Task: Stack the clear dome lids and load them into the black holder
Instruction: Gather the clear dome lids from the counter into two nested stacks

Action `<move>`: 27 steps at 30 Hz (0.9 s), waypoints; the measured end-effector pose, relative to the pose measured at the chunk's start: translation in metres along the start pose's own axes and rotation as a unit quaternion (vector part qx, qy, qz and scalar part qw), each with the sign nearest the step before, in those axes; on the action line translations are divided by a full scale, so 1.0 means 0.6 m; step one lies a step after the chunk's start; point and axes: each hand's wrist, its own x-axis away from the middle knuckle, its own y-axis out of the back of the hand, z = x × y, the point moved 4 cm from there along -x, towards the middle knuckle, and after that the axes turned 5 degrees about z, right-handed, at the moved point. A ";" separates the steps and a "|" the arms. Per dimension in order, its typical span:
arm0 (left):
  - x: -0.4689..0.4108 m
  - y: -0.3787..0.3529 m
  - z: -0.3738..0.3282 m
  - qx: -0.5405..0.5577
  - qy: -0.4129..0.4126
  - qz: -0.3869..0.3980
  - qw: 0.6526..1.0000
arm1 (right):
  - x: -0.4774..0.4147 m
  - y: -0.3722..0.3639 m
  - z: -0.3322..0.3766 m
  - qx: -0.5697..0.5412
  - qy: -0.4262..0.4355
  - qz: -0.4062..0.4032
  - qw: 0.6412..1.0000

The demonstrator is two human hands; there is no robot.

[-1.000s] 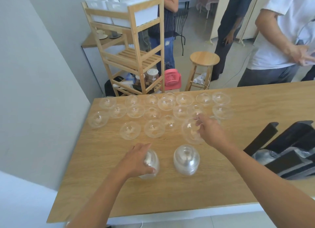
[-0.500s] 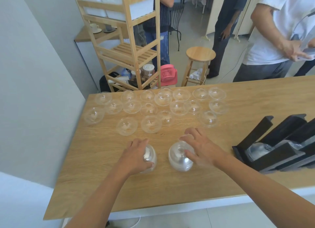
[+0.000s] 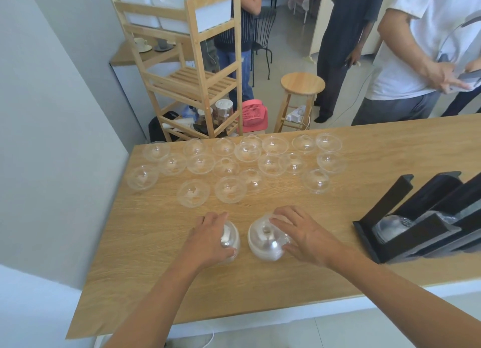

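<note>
Two stacks of clear dome lids sit side by side near the front of the worktop (image 3: 260, 295) — and each one has a hand on it. The left hand (image 3: 208, 239) is wrapped over the left stack (image 3: 230, 239), fingers curled round the far side and thumb on the near side, so that grip is closed on it. The right hand (image 3: 304, 234) comes onto the right stack (image 3: 265, 243) from the right, fingertips up on its far top and thumb down at the near side. That grip is round its stack too, just looser looking. Both stacks stand on the wood, close together but not touching.

Behind them the loose lids (image 3: 229, 188) are spread in rough rows toward the far edge, some touching or overlapping. Maybe twenty or so, hard to count since they're see-through.

The black holder (image 3: 416, 233) sits at the right end of the worktop with slanted channels, and a nested batch of lids (image 3: 390, 226) lies in the channel nearest the hands. The next channel over has something clear in it as well — can't tell exactly what.

Past the worktop there's a wooden shelf rack (image 3: 197, 82), a round stool (image 3: 302, 83), a pink fan (image 3: 251, 113) on the floor and a few people standing around.
</note>
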 end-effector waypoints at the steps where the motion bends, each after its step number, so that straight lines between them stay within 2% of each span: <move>1: 0.000 0.000 0.000 -0.001 -0.001 -0.001 1.000 | 0.000 0.000 0.003 -0.033 -0.014 -0.005 0.999; 3: -0.001 0.000 -0.001 -0.004 -0.001 -0.002 1.000 | -0.005 -0.004 0.008 -0.088 -0.066 -0.009 0.994; 7: 0.000 0.000 -0.003 -0.004 -0.001 0.000 1.000 | -0.024 -0.021 0.025 -0.116 -0.158 0.003 0.981; 14: 0.002 0.001 -0.004 -0.002 -0.001 0.001 1.000 | -0.049 -0.009 0.065 -0.010 -0.054 -0.040 0.998; 18: 0.004 0.003 -0.004 0.029 -0.008 -0.018 0.999 | -0.062 -0.014 0.076 0.084 -0.005 0.000 0.996; 21: 0.007 0.003 -0.002 0.048 -0.008 -0.017 0.999 | -0.072 -0.024 0.085 0.125 0.016 0.061 0.990; 23: 0.009 0.004 0.001 0.064 -0.001 -0.013 0.998 | -0.074 -0.027 0.089 0.127 0.026 0.055 0.990; 25: 0.011 0.002 0.003 0.069 -0.001 -0.007 0.998 | -0.071 -0.021 0.088 0.091 0.029 -0.005 0.995; 27: 0.012 0.000 0.004 0.070 -0.007 -0.004 0.997 | -0.070 -0.010 0.077 0.038 -0.014 -0.035 0.999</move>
